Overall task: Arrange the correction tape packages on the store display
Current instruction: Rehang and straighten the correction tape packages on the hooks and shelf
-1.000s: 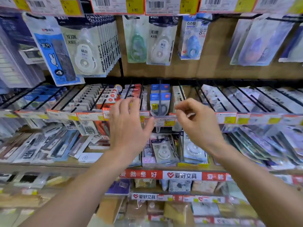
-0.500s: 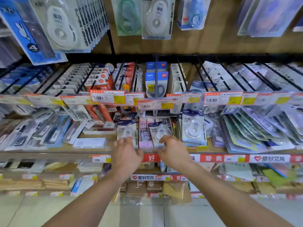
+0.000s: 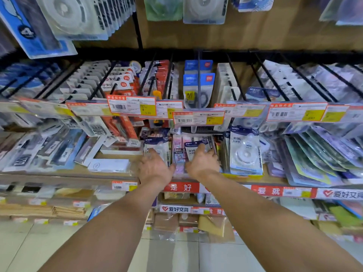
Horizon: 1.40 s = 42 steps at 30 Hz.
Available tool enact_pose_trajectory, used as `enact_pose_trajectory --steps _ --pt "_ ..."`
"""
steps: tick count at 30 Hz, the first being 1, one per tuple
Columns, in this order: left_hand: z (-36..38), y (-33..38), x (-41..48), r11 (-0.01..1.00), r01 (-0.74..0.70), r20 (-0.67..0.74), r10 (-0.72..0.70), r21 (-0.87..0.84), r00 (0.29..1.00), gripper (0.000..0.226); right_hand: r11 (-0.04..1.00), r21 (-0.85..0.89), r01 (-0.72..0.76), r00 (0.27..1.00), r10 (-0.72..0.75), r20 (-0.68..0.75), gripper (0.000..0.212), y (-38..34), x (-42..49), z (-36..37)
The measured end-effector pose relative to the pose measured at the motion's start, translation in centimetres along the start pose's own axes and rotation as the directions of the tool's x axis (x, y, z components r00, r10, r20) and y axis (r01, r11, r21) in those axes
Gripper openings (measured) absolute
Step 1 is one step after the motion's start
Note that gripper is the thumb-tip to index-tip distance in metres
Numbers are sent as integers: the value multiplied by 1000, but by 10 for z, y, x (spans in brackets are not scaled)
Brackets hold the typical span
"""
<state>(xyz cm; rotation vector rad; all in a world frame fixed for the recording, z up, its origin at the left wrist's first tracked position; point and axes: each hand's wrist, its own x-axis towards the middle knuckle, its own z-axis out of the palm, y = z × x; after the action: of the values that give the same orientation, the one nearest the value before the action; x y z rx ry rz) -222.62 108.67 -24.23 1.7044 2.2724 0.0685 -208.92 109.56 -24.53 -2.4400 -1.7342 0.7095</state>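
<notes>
Navy-topped correction tape packages (image 3: 157, 143) stand upright near the front edge of the wooden shelf (image 3: 59, 178); left hand (image 3: 155, 170) and right hand (image 3: 202, 163) each rest loosely spread fingers (image 3: 200, 149) against one package's face, gripping nothing

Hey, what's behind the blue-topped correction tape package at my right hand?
More packages stand behind the correction tape package, only top edges showing. The right hand covers the rest.

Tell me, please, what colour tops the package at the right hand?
Dark blue tops the package; head view.
</notes>
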Motion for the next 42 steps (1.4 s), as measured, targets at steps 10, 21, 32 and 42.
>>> enact_pose_trajectory --steps 10,21,32,42 --pt "10 -8 10 986 57 41 -51 -159 998 91 999 -2 34 996 -34 -79 83 12 2 7" --pt "-19 -29 -51 979 -109 -101 93 -169 990 111 982 139 131 977 -104 -187 110 27 -84 -3" --pt "-71 -52 -136 947 -190 -147 155 -259 977 113 909 337 245 939 -135 -317 127 33 -171 -53" --pt "-122 -42 -162 883 -355 -329 251 -306 910 109 907 338 252 917 -112 -384 131 11 -181 -116"
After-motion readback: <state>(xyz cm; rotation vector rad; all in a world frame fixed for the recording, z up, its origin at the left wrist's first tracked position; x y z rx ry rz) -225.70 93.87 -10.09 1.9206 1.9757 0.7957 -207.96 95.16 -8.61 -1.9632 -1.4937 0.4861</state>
